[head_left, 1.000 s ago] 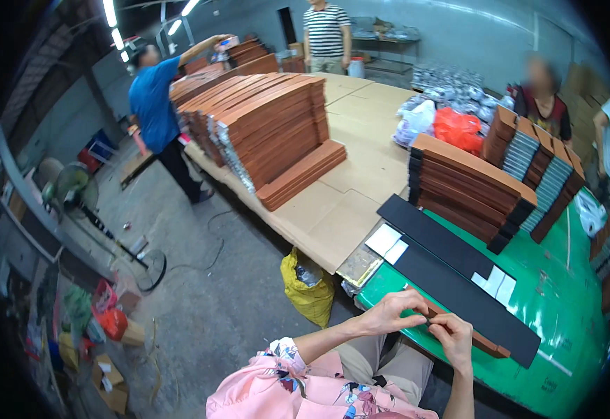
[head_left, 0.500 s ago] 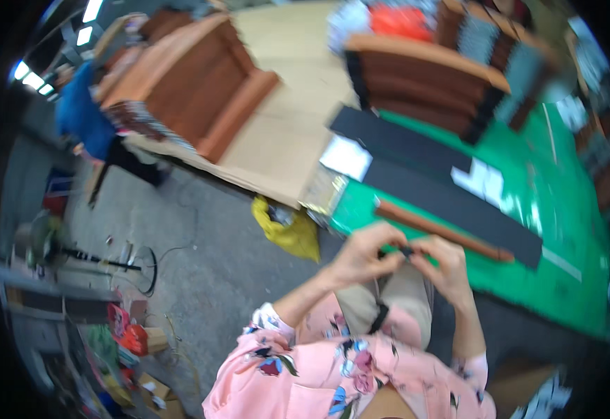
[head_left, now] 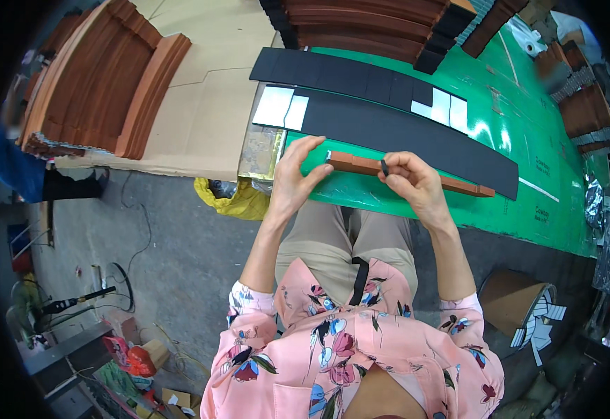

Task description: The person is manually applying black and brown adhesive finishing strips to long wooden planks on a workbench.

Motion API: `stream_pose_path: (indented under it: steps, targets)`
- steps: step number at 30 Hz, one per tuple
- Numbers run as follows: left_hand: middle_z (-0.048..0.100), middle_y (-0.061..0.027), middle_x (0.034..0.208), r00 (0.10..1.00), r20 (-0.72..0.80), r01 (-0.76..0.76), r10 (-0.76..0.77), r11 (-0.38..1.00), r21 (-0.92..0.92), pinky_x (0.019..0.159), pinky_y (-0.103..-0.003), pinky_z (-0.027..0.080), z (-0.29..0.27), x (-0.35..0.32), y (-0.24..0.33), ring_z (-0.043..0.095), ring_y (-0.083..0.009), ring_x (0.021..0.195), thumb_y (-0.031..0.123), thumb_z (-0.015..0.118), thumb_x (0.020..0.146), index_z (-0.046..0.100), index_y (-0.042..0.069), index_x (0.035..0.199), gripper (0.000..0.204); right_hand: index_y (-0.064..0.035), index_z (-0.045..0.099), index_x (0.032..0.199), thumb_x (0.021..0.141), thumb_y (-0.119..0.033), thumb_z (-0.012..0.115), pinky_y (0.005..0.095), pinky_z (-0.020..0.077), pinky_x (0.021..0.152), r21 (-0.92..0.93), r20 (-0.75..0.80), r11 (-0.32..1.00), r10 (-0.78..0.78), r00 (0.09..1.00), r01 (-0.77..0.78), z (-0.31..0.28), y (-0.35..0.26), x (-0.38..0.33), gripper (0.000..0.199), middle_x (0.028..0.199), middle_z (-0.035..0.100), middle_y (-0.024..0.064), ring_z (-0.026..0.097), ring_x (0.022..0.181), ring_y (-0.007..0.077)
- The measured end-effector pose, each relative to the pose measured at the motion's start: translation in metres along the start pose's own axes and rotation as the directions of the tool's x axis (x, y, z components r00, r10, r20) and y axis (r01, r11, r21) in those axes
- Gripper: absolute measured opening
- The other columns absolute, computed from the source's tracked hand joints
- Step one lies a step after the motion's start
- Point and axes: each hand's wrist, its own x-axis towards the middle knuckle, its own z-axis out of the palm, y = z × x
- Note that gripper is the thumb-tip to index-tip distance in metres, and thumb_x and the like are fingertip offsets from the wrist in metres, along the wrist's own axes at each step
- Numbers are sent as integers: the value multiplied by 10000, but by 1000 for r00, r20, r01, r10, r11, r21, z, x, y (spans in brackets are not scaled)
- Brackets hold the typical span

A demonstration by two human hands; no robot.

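Observation:
A long brown strip [head_left: 361, 165] lies near the front edge of the green table [head_left: 528, 188]. My left hand [head_left: 294, 178] rests against the strip's left end, fingers spread and touching it. Over the strip's middle, my right hand [head_left: 413, 183] pinches a small dark piece [head_left: 384, 167] between thumb and fingers. Beyond the strip lie two long black strips [head_left: 388, 126], with white rectangular pieces [head_left: 282, 108] on the nearer one's left end and more white pieces [head_left: 441, 106] farther right.
Stacks of brown curved strips [head_left: 102, 91] stand on cardboard at the left and along the table's far edge [head_left: 368, 28]. A yellow bag [head_left: 238, 199] hangs below the table. An open cardboard box [head_left: 518, 307] sits on the floor at the right.
The view has tilted down toward my lap and the table front. My hands have come onto the brown strip, the left now spread on its left end, the right over its middle.

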Motion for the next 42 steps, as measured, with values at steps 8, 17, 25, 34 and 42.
stream_pose_path:
  steps: [8,17,25,34,42]
  targets:
    - [624,-79,991,999,36,20,-12,972,-235,785,-305,464,24,0,-16,592,-198,921,130,716,779,654,53,1028,268,10,655,973,808,-27,665,238,496,673,-614,-67,780,-203,977,121,26,5,28,170,910,621,65,606,787,107]
    - [616,-94,985,999,11,-27,33,933,-358,768,-307,470,30,2,-29,595,-204,908,144,722,768,660,42,996,257,-6,661,922,739,-41,704,319,501,653,-813,106,481,-431,896,328,31,14,36,191,905,632,93,622,793,230]
    - [620,-100,978,997,6,-77,83,944,-321,762,-309,472,32,3,-33,596,-210,898,134,722,769,658,28,983,247,-22,659,905,700,-43,720,335,501,650,-885,158,329,-453,877,329,33,13,38,215,902,634,82,615,792,238]
    - [622,-106,982,995,14,-87,96,950,-300,769,-318,472,31,2,-35,592,-223,917,112,727,757,655,26,977,247,-24,661,900,694,-47,724,335,509,654,-897,156,313,-437,886,313,34,14,39,217,908,637,80,618,802,239]
    - [624,-100,980,995,19,-91,101,957,-277,780,-327,468,30,3,-35,591,-233,922,116,737,744,656,31,972,257,-23,663,896,691,-44,726,335,510,651,-898,163,303,-446,880,319,34,14,40,215,901,637,78,615,788,236]
